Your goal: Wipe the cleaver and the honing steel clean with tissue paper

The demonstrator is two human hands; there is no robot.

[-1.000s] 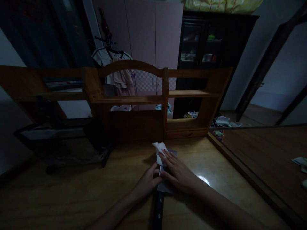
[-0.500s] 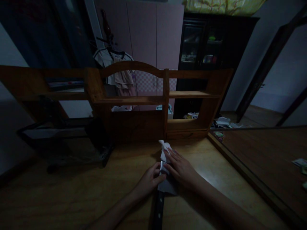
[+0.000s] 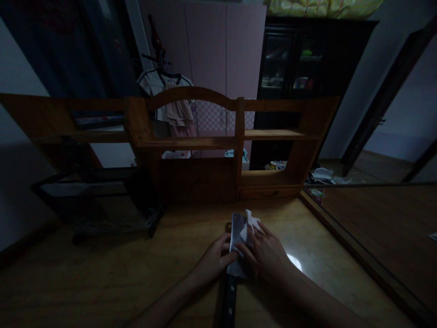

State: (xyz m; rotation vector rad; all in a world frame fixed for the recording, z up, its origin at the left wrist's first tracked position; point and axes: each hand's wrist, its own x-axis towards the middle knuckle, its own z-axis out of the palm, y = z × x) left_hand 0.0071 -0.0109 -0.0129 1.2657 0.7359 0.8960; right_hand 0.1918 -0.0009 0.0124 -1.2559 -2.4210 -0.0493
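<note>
A cleaver lies on the wooden desk, its broad blade pointing away from me and its black riveted handle toward me. My left hand grips the blade's left side, the thumb over the face and the fingers curled at the edge. On the blade's right part, my right hand presses a crumpled white tissue under its fingers. The right side of the blade is hidden by that hand. The blade's far left corner shows bare metal with a small hole.
Behind the cleaver stands a wooden shelf unit with a small drawer. A dark-framed glass tank sits on the left of the desk. A raised wooden edge runs along the right.
My right hand and the tissue have slid to the right and slightly toward me, baring the blade's far left part. My left hand keeps its hold. The view has shifted slightly.
</note>
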